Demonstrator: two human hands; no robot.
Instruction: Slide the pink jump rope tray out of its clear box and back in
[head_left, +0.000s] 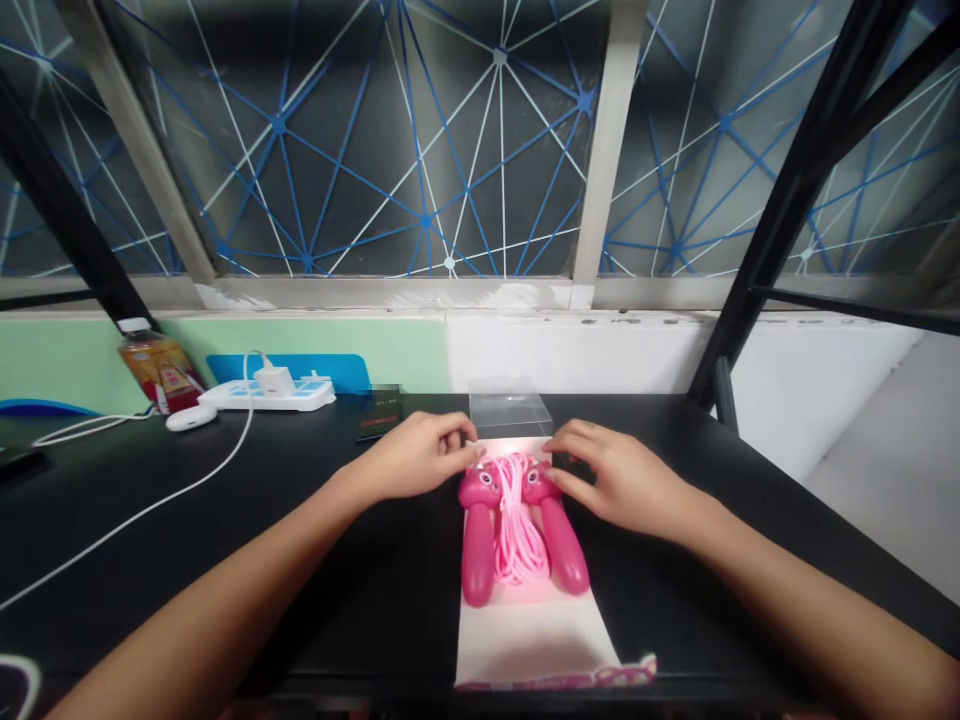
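A pink jump rope [519, 540] lies coiled and bundled between its two dark pink handles, the left handle [478, 555] and the right handle [564, 545]. Both handles have animal-face tops with eyes. Under them is a pale card [529, 635] with a printed, curled near edge. My left hand [424, 455] is at the card's far left corner, thumb near the left handle's top, fingers loosely bent and apart. On the other side, my right hand [619, 475] has its thumb and forefinger apart beside the right handle's top. Whether the fingertips press on anything is unclear.
Just behind the card stands a clear plastic box [510, 412]. Left on the black desk [300, 560] are a dark small packet [380, 412], a white power strip [300, 395] with a charger and cable, a white case [191, 418] and a drink bottle [161, 368]. Black frame posts rise on both sides.
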